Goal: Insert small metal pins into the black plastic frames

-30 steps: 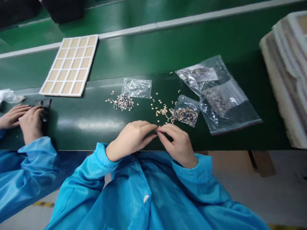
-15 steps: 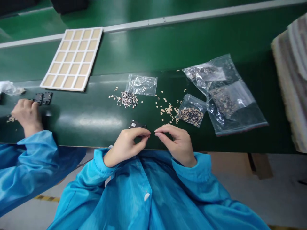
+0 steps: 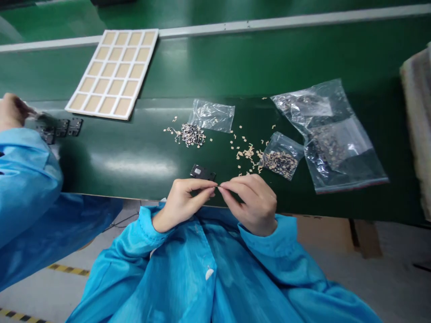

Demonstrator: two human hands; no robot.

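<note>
Bare left hand [image 3: 180,199] and right hand [image 3: 253,197] curled near-closed, hold unclear, needing steadiness; black rectangular plate [image 3: 205,173] lay at left's one o'clock.

Counted one bare left hand [image 3: 183,199] and one bare right hand [image 3: 255,200], with one tiny dark piece [image 3: 217,186] at the fingertips [image 3: 225,184]; one co-worker's hand [image 3: 11,111]. Noted one flat black rectangular part [image 3: 203,172] and at least three small black plates [image 3: 74,127]. Recorded one white-framed rectangular board [image 3: 130,79] with twenty tan cells [image 3: 108,69]. Listed one large clear plastic bag [image 3: 357,172] holding two packets [image 3: 328,146], one small filled clear plastic bag [image 3: 281,141] and one flat clear plastic bag [image 3: 215,117]. Found one heap of small black-and-silver parts [image 3: 191,135] and one scatter of small tan pieces [image 3: 249,152], individually too small to count
</note>
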